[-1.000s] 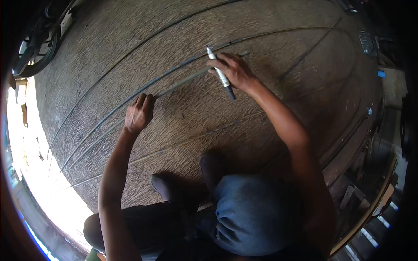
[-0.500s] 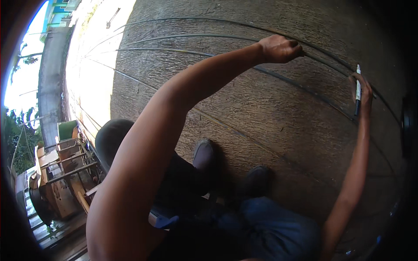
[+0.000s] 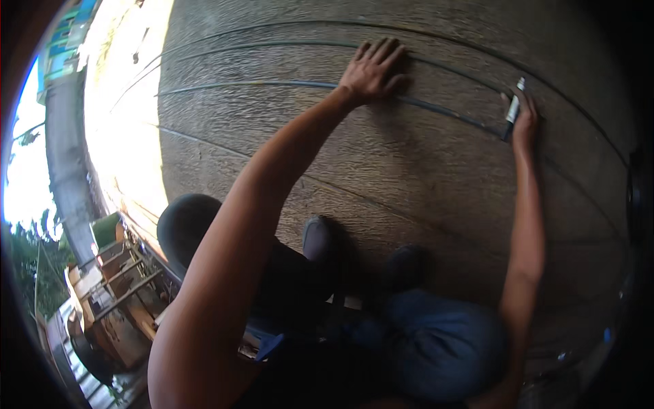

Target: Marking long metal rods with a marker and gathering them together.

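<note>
My left hand (image 3: 373, 72) lies with its fingers spread and palm down, across a long thin rod (image 3: 286, 44) on the rough concrete floor. My right hand (image 3: 523, 123) grips a white marker (image 3: 516, 97) with a black end, near the right-hand stretch of the same rod. Whether its fingertips also touch the rod, I cannot tell. Closer to me, another rod (image 3: 443, 112) passes under my left wrist and runs toward the marker's black end. Beyond both hands stretches a darker rod (image 3: 579, 112).
A further thin rod (image 3: 371, 200) crosses the floor in front of my shoes (image 3: 323, 238). At lower left stands a wooden frame (image 3: 126, 293) with boards. Bright sunlit ground (image 3: 126, 88) borders the shaded concrete on the left.
My left hand has gone from a closed grip on the rod to spread fingers and has shifted left. The right hand, with the marker, also appears farther left and slightly higher.
</note>
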Tool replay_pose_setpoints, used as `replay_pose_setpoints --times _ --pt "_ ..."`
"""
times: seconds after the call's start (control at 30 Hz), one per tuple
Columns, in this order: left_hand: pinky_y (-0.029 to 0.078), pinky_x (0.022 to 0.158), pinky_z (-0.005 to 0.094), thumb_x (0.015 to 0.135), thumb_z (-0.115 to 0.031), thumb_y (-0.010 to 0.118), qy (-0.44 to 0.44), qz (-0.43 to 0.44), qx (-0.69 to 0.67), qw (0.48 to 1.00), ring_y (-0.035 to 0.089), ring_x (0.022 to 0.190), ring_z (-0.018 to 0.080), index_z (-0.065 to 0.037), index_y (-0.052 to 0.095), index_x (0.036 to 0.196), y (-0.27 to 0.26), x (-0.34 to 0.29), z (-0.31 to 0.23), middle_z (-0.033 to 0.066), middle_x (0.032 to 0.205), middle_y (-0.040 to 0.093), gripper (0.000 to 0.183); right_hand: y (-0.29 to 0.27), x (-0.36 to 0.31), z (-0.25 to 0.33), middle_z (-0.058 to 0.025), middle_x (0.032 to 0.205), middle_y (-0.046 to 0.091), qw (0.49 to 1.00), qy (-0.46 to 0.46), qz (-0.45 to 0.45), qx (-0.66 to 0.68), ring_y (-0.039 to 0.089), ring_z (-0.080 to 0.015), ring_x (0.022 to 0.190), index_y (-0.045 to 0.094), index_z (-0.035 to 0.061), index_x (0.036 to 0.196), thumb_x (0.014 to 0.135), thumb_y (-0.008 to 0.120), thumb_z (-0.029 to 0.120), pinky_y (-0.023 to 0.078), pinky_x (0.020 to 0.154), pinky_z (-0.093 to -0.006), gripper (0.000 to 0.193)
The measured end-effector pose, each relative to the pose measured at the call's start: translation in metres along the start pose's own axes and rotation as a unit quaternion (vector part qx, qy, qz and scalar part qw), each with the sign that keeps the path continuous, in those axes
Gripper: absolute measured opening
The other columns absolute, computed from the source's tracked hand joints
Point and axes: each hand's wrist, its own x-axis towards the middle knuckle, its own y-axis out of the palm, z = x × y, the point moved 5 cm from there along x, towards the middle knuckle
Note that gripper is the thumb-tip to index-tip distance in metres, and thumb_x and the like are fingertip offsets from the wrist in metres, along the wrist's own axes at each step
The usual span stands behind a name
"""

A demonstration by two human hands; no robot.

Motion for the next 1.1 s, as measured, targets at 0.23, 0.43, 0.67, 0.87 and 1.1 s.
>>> replay_pose_setpoints --times 0.23,0.43,0.67,0.87,1.1 --pt "0.004 0.119 0.0551 0.102 -0.040 0.037 0.008 0.028 0.071 0.997 0.006 0.149 0.0350 -0.015 0.019 0.155 -0.002 0.008 -0.017 0.0156 0.162 0.007 0.061 -0.051 0.001 0.041 -0.0128 0.095 0.063 1.000 -0.024 -0.006 0.000 0.063 -0.0276 0.088 0.064 0.0021 0.108 0.089 0.067 0.009 0.053 0.075 -0.0398 0.021" --pt "0.013 0.117 0.0574 0.102 -0.044 0.038 0.069 0.185 -0.006 0.980 0.011 0.147 0.0378 -0.014 0.027 0.153 -0.004 -0.011 -0.084 0.0183 0.160 0.011 0.060 -0.158 -0.090 0.075 -0.0142 0.098 0.066 0.951 0.272 -0.049 0.141 0.064 -0.0260 0.090 0.062 0.0011 0.112 0.095 0.063 0.017 0.053 0.077 -0.0406 0.023" --pt "0.043 0.100 0.0498 0.098 -0.041 0.049 0.085 0.380 -0.078 0.918 0.048 0.123 0.0417 -0.004 0.035 0.146 -0.127 -0.026 -0.180 0.0256 0.132 0.052 0.062 -0.333 -0.168 0.163 -0.0033 0.081 0.058 0.836 0.490 -0.086 0.233 0.057 -0.0081 0.070 0.059 0.0003 0.118 0.097 0.059 0.013 0.051 0.063 -0.0267 0.025" --pt "0.045 0.097 0.0493 0.097 -0.041 0.051 0.178 0.420 -0.050 0.889 0.054 0.116 0.0407 -0.003 0.042 0.141 -0.279 0.039 -0.314 0.0234 0.122 0.059 0.058 -0.493 -0.148 0.224 -0.0043 0.092 0.059 0.782 0.521 -0.239 0.245 0.059 -0.0101 0.083 0.058 0.0004 0.118 0.093 0.058 0.001 0.050 0.076 -0.0258 0.025" --pt "0.048 0.094 0.0455 0.096 -0.037 0.055 0.304 0.429 -0.024 0.850 0.057 0.112 0.0384 -0.003 0.048 0.136 -0.333 0.124 -0.488 0.0223 0.119 0.060 0.053 -0.617 -0.138 0.200 -0.0125 0.101 0.064 0.820 0.471 -0.324 0.004 0.064 -0.0194 0.092 0.058 0.0008 0.112 0.090 0.063 -0.001 0.049 0.080 -0.0285 0.023"
